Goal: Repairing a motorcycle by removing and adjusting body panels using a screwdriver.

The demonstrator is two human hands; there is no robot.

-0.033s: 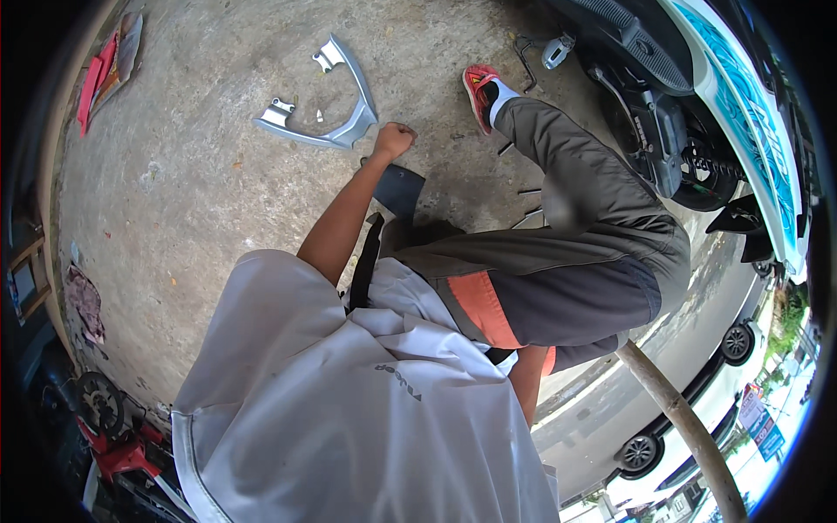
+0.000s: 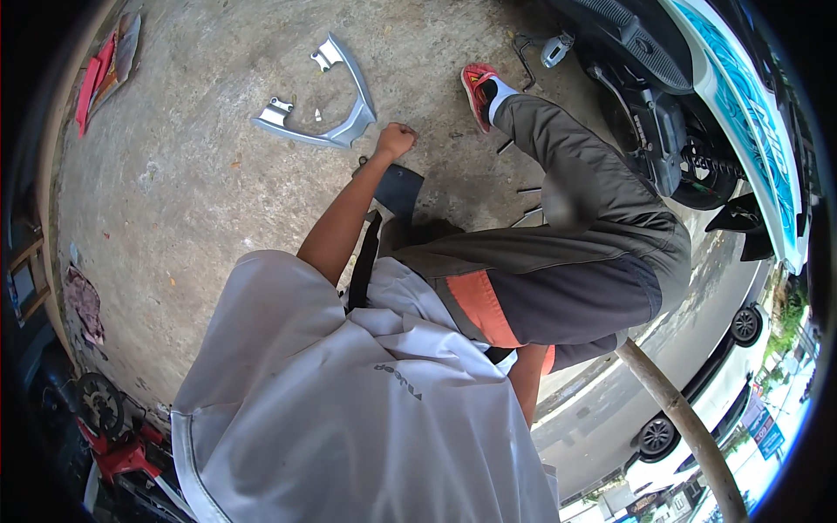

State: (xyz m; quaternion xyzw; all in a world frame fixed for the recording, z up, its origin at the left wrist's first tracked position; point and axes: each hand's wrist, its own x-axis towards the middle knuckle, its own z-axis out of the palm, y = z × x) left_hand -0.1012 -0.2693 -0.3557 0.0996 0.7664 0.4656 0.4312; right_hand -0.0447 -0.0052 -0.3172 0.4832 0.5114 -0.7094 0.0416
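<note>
My left hand (image 2: 398, 141) is curled into a fist low over the concrete floor, past the end of my bare forearm. Whatever its fingers might hold is hidden. Just beyond it lies a silver U-shaped motorcycle grab rail (image 2: 353, 122), apart from the fist. A small white piece (image 2: 318, 115) rests inside the rail's curve. Between my left forearm and my leg sits a dark flat panel (image 2: 401, 187). Of my right arm only a short stretch of forearm (image 2: 526, 383) shows; my trouser leg covers the hand.
A scooter (image 2: 663, 131) stands at the right, beside my red shoe (image 2: 478, 91). Thin tools (image 2: 529, 190) and a bent metal bar (image 2: 524, 63) lie near my leg. At lower right are a wooden pole (image 2: 680, 410) and a white car (image 2: 697, 418). Red panels (image 2: 96, 83) lie far left.
The white car on the road has shifted up and to the right in the picture. My left hand and the parts on the floor have hardly moved.
</note>
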